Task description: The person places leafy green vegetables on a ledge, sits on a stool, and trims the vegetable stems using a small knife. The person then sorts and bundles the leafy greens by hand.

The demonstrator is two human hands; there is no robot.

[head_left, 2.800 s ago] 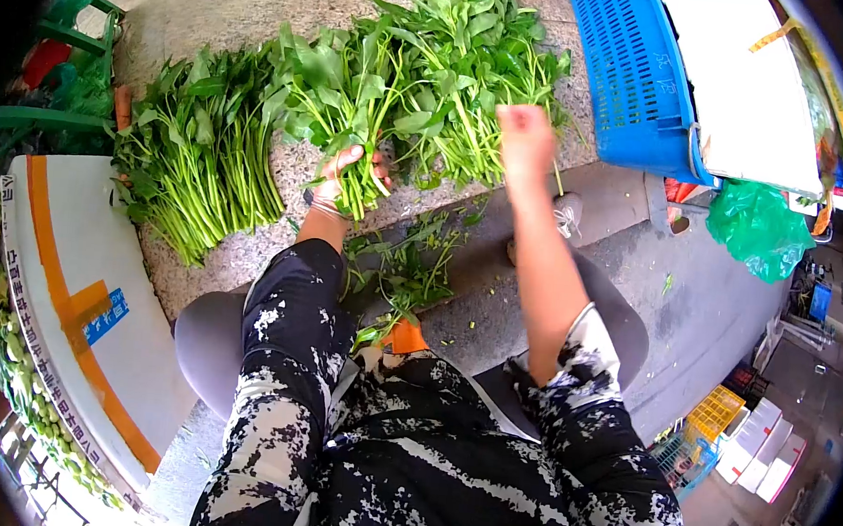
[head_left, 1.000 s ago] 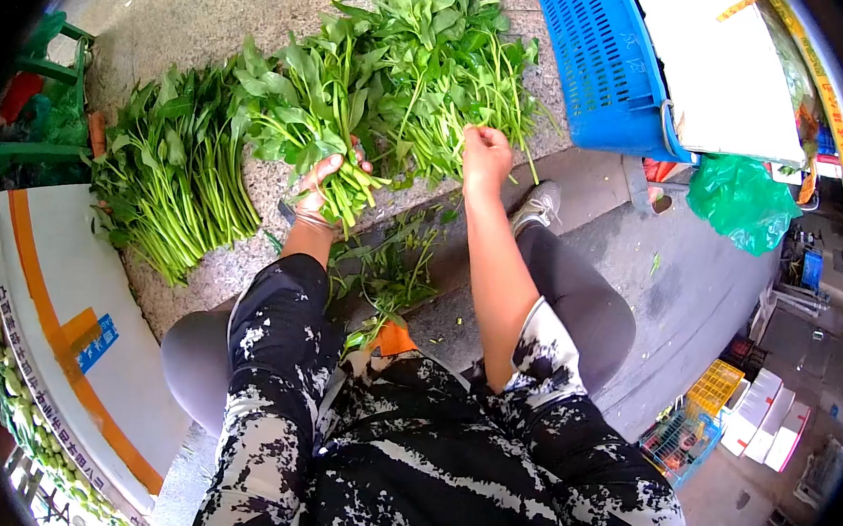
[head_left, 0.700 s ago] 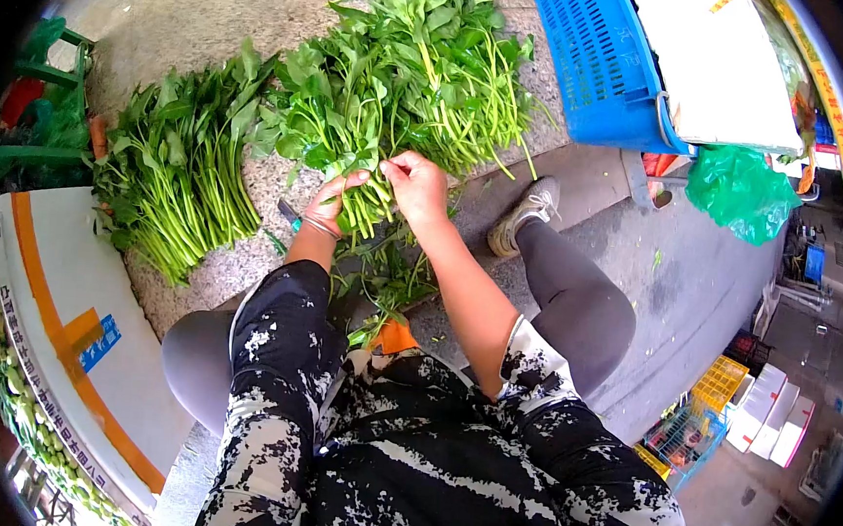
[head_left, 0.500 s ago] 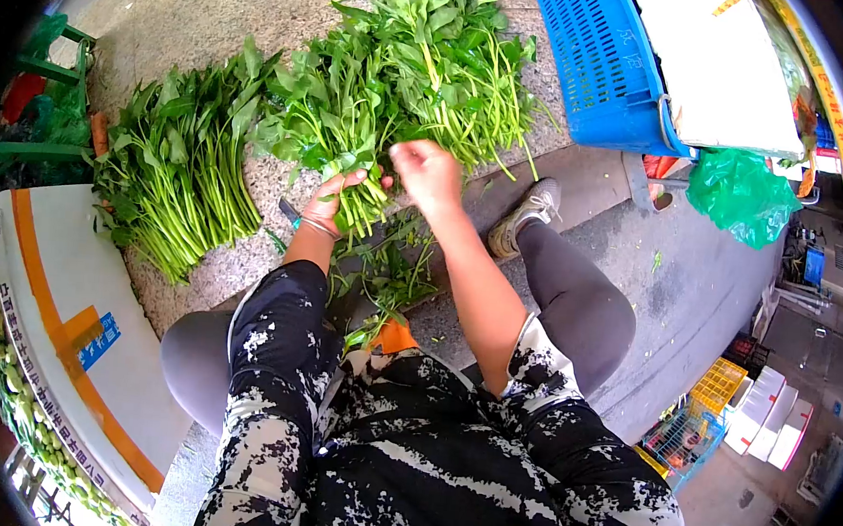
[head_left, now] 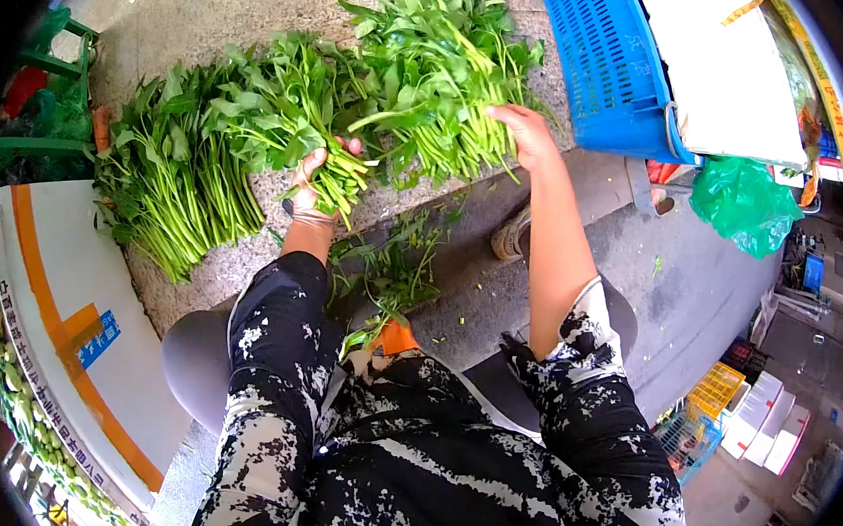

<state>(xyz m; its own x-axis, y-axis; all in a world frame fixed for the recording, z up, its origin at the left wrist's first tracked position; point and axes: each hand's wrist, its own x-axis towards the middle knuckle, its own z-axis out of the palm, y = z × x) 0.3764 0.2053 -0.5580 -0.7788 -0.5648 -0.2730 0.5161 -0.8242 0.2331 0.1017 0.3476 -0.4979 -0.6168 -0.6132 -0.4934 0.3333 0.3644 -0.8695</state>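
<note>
A bunch of water spinach (head_left: 335, 174) is held in my left hand (head_left: 308, 182), whose fingers wrap round its stems; the cut ends point toward me. At the right-hand pile of water spinach (head_left: 444, 79), my right hand (head_left: 531, 139) has its thumb and fingers closed at the stems, partly hidden by its own back. To the left of my left hand lies a further laid-out heap of water spinach (head_left: 178, 178), its stems side by side and leaves pointing away. Loose leafy scraps (head_left: 397, 261) lie below the ledge, between my legs.
A blue plastic basket (head_left: 611, 71) stands at the upper right, beside a green plastic bag (head_left: 743, 202). On the left is a white foam box lid (head_left: 75, 327) with orange tape. The stone ledge (head_left: 205, 4) carries the greens. Crates (head_left: 716, 386) and white boxes (head_left: 762, 424) stand farther right.
My right hand has moved right and away, from beside the held bunch to the right-hand pile. My left hand has shifted slightly left with its bunch.
</note>
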